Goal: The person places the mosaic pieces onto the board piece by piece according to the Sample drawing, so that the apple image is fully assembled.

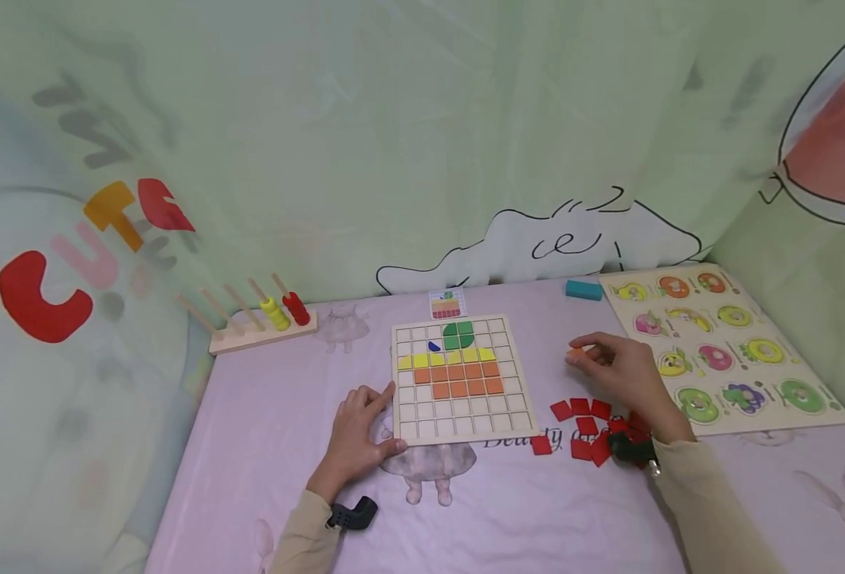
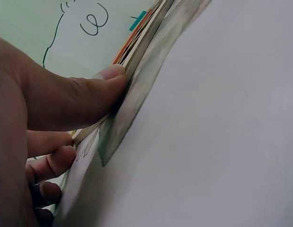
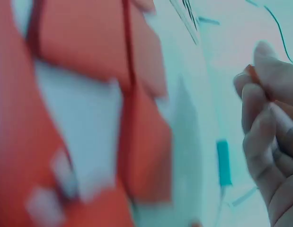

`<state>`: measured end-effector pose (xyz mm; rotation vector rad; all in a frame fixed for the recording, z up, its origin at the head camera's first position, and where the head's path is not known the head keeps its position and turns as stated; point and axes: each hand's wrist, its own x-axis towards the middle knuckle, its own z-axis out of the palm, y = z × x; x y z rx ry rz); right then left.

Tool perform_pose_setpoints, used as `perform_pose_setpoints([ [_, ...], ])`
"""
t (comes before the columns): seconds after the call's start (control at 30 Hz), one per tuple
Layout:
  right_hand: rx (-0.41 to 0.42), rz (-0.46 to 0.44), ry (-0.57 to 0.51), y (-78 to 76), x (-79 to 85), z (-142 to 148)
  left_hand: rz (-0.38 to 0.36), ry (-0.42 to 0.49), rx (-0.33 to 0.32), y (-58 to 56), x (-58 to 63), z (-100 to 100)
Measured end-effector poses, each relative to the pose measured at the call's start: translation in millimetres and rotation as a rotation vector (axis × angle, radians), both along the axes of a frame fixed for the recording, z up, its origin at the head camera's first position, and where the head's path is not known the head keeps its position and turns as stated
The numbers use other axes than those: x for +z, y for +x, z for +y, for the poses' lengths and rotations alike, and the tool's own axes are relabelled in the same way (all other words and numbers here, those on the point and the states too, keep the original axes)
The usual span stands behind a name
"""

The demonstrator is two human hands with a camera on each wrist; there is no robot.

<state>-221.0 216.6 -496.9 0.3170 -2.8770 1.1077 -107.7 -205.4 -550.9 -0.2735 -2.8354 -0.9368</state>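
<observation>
My left hand (image 1: 356, 429) holds the lower left corner of a square wooden grid board (image 1: 425, 410), its thumb at the front edge and index finger at the left side. In the left wrist view the thumb (image 2: 75, 101) presses against the board's edge. Rows of orange tiles (image 1: 468, 372), yellow pieces (image 1: 437, 359), green leaf-shaped pieces (image 1: 458, 336) and a small blue piece (image 1: 433, 346) lie on the board. Right of it, my right hand (image 1: 619, 371) pinches an orange tile (image 3: 253, 72) between thumb and fingertips, above the cloth. Loose red tiles (image 1: 580, 406) lie below that hand.
A printed pattern card (image 1: 447, 303) lies behind the board. Back left stands a peg rack (image 1: 265, 339) with yellow and red beads. A teal block (image 1: 583, 290) and a wooden fruit puzzle board (image 1: 724, 343) lie at the right. A fabric backdrop rises behind the table.
</observation>
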Motion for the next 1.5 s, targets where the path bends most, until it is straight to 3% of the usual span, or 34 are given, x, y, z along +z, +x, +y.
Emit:
perform_pose_setpoints([
  [0.07,0.014,-0.024,-0.106,-1.6,-5.1,-9.0,0.001,-0.002,-0.002,0.0,-0.4,-0.6],
  [0.23,0.106,-0.182,-0.443,-4.0,-13.8,-30.2,0.018,-0.007,-0.009,-0.2,-2.5,-2.2],
  [0.4,0.126,-0.238,-0.549,-4.2,-13.6,-61.0,0.035,-0.007,-0.012,-0.6,-3.5,-2.4],
  [0.77,0.222,-0.221,-0.468,4.2,-14.8,-143.3,-0.014,-0.01,-0.003,-3.2,-4.8,-1.2],
  [1.0,0.342,-0.133,-0.16,10.1,-12.6,-186.0,-0.021,-0.012,-0.012,-4.2,-5.7,-3.9],
  [1.2,0.379,-0.02,0.067,11.6,-10.7,-202.2,-0.015,-0.015,-0.013,-5.5,-6.1,-4.2],
  [1.5,0.358,-0.047,0.102,14.3,-9.0,-205.7,-0.025,0.003,-0.009,-3.7,-3.5,-4.4],
])
